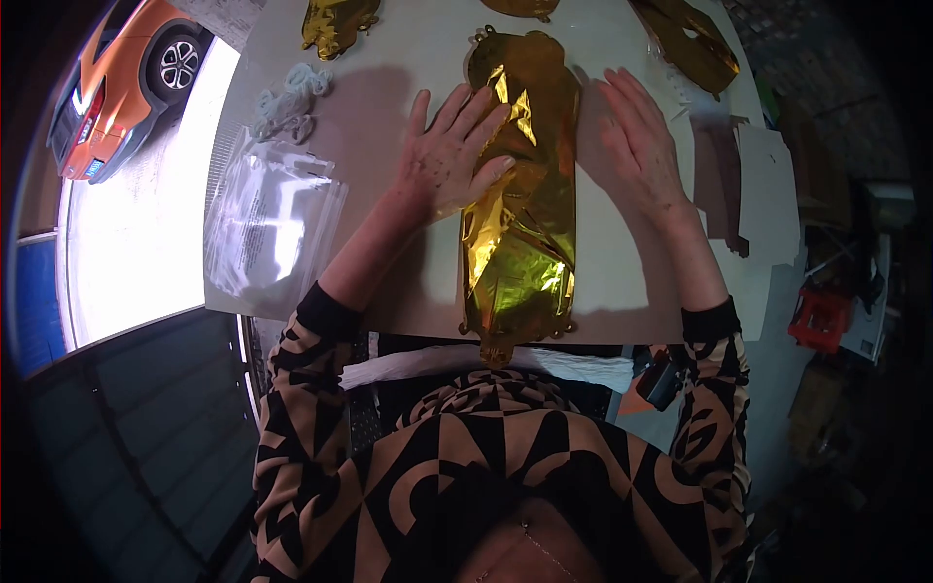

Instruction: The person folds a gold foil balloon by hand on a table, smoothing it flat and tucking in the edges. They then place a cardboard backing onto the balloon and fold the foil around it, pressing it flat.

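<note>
A flat, uninflated gold foil balloon (pixel 525 194) lies lengthwise on the white table (pixel 389 282) in front of me, its lower end hanging over the near edge. Its surface is shiny and creased, with small tabs along the outline. My left hand (pixel 447 151) lies flat on its left side, fingers spread, the thumb pointing across the foil. To the right of the balloon is my right hand (pixel 641 146), turned partly on edge with its fingers stretched out and nothing held.
More gold foil pieces lie at the table's far left (pixel 335 24) and far right (pixel 690 49). On the left are clear plastic bags (pixel 272 223) and a white string bundle (pixel 292 97). White card pieces (pixel 763 185) lie right. An orange car (pixel 131 83) stands outside.
</note>
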Available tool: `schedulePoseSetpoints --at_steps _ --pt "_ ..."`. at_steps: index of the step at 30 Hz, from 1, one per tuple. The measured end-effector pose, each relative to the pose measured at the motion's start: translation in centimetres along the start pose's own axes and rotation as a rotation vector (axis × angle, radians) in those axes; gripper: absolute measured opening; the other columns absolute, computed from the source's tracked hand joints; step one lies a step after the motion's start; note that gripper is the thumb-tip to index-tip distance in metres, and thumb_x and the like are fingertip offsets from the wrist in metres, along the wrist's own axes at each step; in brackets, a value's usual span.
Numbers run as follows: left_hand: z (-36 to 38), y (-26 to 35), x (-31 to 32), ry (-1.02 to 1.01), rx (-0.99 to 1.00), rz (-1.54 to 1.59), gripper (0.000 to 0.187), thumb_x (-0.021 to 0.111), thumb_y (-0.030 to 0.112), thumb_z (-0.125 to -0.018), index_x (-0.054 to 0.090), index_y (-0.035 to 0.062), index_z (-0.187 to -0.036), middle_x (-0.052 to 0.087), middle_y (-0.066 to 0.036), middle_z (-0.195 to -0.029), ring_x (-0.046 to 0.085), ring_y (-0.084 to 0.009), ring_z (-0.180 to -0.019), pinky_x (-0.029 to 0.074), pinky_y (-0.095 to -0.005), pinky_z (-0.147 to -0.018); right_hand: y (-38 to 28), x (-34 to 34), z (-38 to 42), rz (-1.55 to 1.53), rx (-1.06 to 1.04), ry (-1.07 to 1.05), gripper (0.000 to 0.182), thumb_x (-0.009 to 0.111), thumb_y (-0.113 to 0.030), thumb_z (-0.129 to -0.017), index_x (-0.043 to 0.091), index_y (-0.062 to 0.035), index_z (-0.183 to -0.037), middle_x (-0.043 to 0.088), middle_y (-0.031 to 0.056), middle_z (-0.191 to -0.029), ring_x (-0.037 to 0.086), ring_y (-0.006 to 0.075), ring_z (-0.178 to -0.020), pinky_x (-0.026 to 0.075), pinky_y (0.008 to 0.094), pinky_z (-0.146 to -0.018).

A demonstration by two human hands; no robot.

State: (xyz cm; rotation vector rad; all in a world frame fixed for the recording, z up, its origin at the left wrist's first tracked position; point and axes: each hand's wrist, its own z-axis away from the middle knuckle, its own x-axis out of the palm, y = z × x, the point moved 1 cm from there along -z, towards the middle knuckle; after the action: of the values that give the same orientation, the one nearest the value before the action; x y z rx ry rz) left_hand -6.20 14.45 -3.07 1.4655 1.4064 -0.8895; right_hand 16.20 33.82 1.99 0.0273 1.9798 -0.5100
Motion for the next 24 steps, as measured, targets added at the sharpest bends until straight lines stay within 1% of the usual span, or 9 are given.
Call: schedulePoseSetpoints --at_steps 2,5,7,11,13,16,19,23,24 --pt "0.0 0.0 -0.1 -0.026 -0.007 -0.008 0.068 0.050 0.056 -0.105 0.043 0.0175 -0.161 0.041 -0.011 -0.167 0.034 -0.0326 -0.156 0.016 -0.0634 -0.127 -2.2 0.3 -1.9 0.121 -0.132 0.032 0.062 0.054 -0.038 -0.106 0.045 -0.0028 -0.157 0.041 0.0180 -0.165 0.031 0.0346 -0.157 0.019 0.0495 -0.131" --pt "0.0 0.0 0.2 -0.003 0.005 -0.020 0.069 0.052 0.056 -0.104 0.045 0.0164 -0.160 0.042 -0.011 -0.166 0.036 -0.0327 -0.155 0.017 -0.0644 -0.126 -4.0 3.7 -3.5 0.217 -0.198 -0.081 0.065 0.049 -0.043 -0.109 0.039 -0.0067 -0.162 0.037 0.0136 -0.169 0.026 0.0291 -0.160 0.016 0.0477 -0.132" --pt "0.0 -0.1 0.6 0.053 0.022 -0.023 0.069 0.055 0.056 -0.102 0.049 0.0143 -0.157 0.047 -0.011 -0.162 0.040 -0.0329 -0.151 0.018 -0.0653 -0.124 -3.8 6.3 -3.8 0.217 -0.196 -0.143 0.068 0.045 -0.047 -0.110 0.035 -0.0085 -0.164 0.034 0.0122 -0.171 0.024 0.0267 -0.161 0.014 0.0474 -0.133" --pt "0.0 -0.2 0.8 0.077 0.038 -0.026 0.072 0.057 0.055 -0.100 0.048 0.0127 -0.157 0.047 -0.011 -0.162 0.040 -0.0329 -0.151 0.019 -0.0654 -0.124 -3.0 8.8 -3.7 0.275 -0.199 -0.189 0.071 0.039 -0.052 -0.111 0.029 -0.0102 -0.167 0.032 0.0095 -0.172 0.021 0.0246 -0.162 0.014 0.0471 -0.133" --pt "0.0 -0.1 0.6 0.080 0.035 -0.024 0.073 0.058 0.055 -0.100 0.047 0.0116 -0.157 0.047 -0.010 -0.162 0.041 -0.0332 -0.151 0.019 -0.0651 -0.124 -2.9 9.0 -3.6 0.244 -0.192 -0.185 0.072 0.040 -0.052 -0.111 0.028 -0.0103 -0.168 0.032 0.0084 -0.173 0.022 0.0244 -0.162 0.014 0.0472 -0.133" --pt "0.1 -0.1 0.2 0.021 0.022 -0.016 0.074 0.051 0.056 -0.104 0.038 0.0124 -0.163 0.037 -0.011 -0.169 0.032 -0.0339 -0.157 0.014 -0.0643 -0.126 -2.8 9.0 -3.6 0.260 -0.195 -0.169 0.072 0.040 -0.052 -0.110 0.027 -0.0102 -0.168 0.031 0.0075 -0.173 0.023 0.0242 -0.161 0.015 0.0473 -0.133" --pt "0.6 0.2 -0.1 0.099 0.024 0.044 0.076 0.054 0.054 -0.104 0.037 0.0097 -0.164 0.036 -0.015 -0.169 0.032 -0.0347 -0.157 0.014 -0.0636 -0.126 -2.7 9.2 -3.5 0.274 -0.203 -0.156 0.073 0.041 -0.053 -0.110 0.027 -0.0110 -0.168 0.031 0.0071 -0.173 0.023 0.0242 -0.161 0.015 0.0474 -0.133" --pt "2.5 1.5 -1.2 0.038 0.119 0.143 0.077 0.060 0.050 -0.102 0.039 0.0086 -0.162 0.034 -0.018 -0.169 0.030 -0.0363 -0.157 0.014 -0.0606 -0.128 -2.4 9.4 -3.4 0.358 -0.226 -0.177 0.072 0.041 -0.055 -0.110 0.029 -0.0134 -0.168 0.032 0.0076 -0.172 0.024 0.0242 -0.161 0.015 0.0478 -0.133" --pt "3.0 1.5 -1.3 0.020 0.150 0.168 0.076 0.062 0.049 -0.101 0.040 0.0089 -0.162 0.034 -0.018 -0.170 0.030 -0.0367 -0.157 0.014 -0.0599 -0.128 -2.3 9.3 -3.5 0.359 -0.245 -0.178 0.071 0.042 -0.051 -0.110 0.028 -0.0131 -0.168 0.031 0.0076 -0.173 0.023 0.0250 -0.161 0.016 0.0482 -0.132"
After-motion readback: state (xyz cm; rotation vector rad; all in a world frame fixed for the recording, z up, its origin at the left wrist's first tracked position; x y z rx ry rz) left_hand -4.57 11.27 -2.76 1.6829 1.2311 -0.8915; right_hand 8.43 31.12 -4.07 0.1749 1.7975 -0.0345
